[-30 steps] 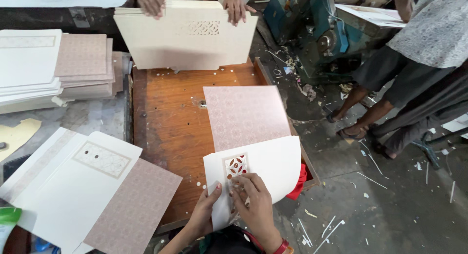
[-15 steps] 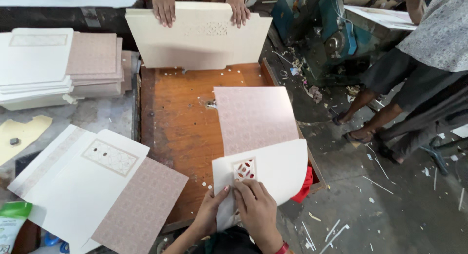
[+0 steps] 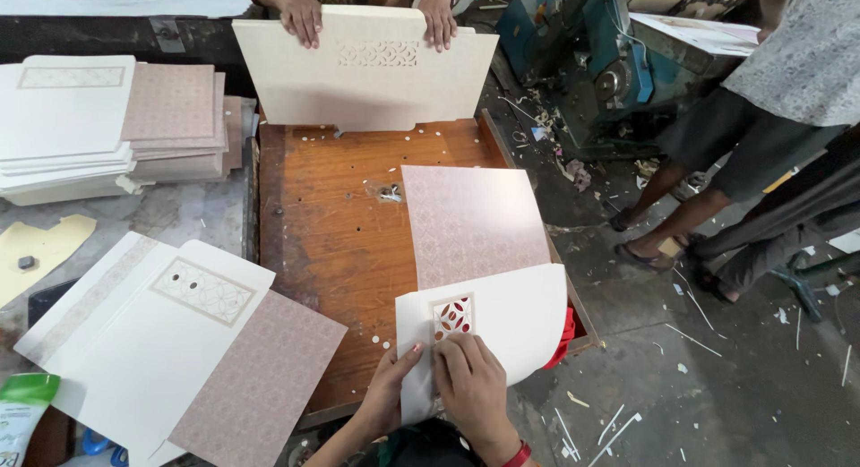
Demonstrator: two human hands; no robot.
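Clearing die-cut lattice window (image 3: 452,316) of folded card sheet (image 3: 502,319). Right hand (image 3: 472,380) fingertips pressed flat beside cutout; left hand (image 3: 388,391) pinching sheet edge. Next: precise pushes, remaining chads.

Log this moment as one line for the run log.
left hand: holds card edge | right hand: presses on card by its cutout | card: on wooden board

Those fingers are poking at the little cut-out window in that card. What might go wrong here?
The right hand presses on the thin lattice window, so a strip might tear. The folded card overhangs the wooden board's edge and could slip or crease, since the left hand grips only its edge.
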